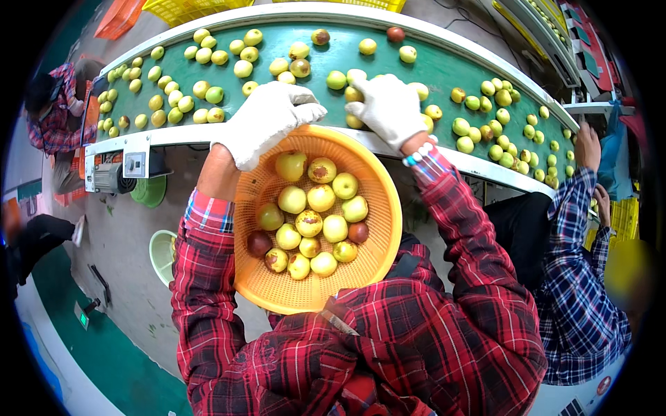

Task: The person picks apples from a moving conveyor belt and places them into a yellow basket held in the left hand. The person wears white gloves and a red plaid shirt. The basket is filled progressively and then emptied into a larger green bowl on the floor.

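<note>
My left hand [276,122], in a white glove, is curled above the far left rim of an orange plastic basket [385,229]. Whether anything is inside its fingers is hidden. The basket sits before my body and holds several yellow-green jujube-like fruits [321,197], some with brown patches, plus a dark red-brown one [358,232] on each side. My gloved right hand [389,110] reaches over the near edge of a green conveyor belt [343,49]. Its finger and thumb are apart around a yellowish fruit [354,94], with no firm grip visible.
Many more fruits lie scattered along the belt, behind its white near rail [182,134]. A co-worker in a blue plaid sleeve [567,249] reaches over at right; another person [52,114] sits far left. A motor [110,177] and pale green basin [162,255] stand left below.
</note>
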A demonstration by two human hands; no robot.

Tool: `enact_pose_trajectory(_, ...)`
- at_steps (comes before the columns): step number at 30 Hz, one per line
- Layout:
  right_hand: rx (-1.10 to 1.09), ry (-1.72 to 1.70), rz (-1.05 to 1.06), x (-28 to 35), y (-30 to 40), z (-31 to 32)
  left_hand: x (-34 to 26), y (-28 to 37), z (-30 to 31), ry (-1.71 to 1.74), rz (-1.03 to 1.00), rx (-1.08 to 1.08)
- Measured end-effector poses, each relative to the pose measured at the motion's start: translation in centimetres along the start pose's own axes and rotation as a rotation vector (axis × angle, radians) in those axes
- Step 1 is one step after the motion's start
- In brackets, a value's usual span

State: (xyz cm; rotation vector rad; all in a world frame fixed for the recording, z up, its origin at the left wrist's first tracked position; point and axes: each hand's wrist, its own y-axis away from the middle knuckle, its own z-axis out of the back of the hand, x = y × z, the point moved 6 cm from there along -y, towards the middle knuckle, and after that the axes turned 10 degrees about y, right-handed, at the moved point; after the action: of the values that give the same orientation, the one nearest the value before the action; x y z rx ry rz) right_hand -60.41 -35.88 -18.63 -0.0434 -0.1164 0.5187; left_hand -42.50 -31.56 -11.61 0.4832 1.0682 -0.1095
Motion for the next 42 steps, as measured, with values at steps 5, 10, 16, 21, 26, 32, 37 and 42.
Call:
enact_pose_trajectory(5,0.141,0.042,0.011,0.4,-3.4,-1.2,-0.4,-0.3,0.0,0.024,0.016,0.011)
enact_pose_trajectory(10,0.033,-0.804,-0.228,-1.6,-0.7,1.4,0.0,-0.2,0.2,0.011,0.011,0.02)
enact_pose_trajectory(16,-0.211,-1.074,-0.182,-1.2,5.9,8.7,-0.7,-0.2,-0.1,0.059,0.029,0.018)
enact_pose_trajectory(21,-0.046,-0.634,0.256,6.0,8.9,13.9,-0.2,-1.1,-0.4,0.077,0.051,0.047)
enact_pose_trajectory(26,-0.24,-0.82,0.028,1.3,10.4,12.7,-0.7,-0.7,-0.4,0.03,0.087,0.054)
enact_pose_trajectory(32,-0.263,-0.714,-0.384,-8.4,11.4,4.8,-1.1,-0.1,-0.3,-0.01,0.04,0.008)
enact_pose_trajectory(37,-0.241,-0.305,-0.027,-3.0,6.7,3.7,-1.7,0.2,-0.4,-0.008,0.002,-0.015)
enact_pose_trajectory(42,-0.012,-0.183,0.041,-1.3,2.6,0.5,-1.0,0.0,-0.1,0.007,-0.002,-0.026)
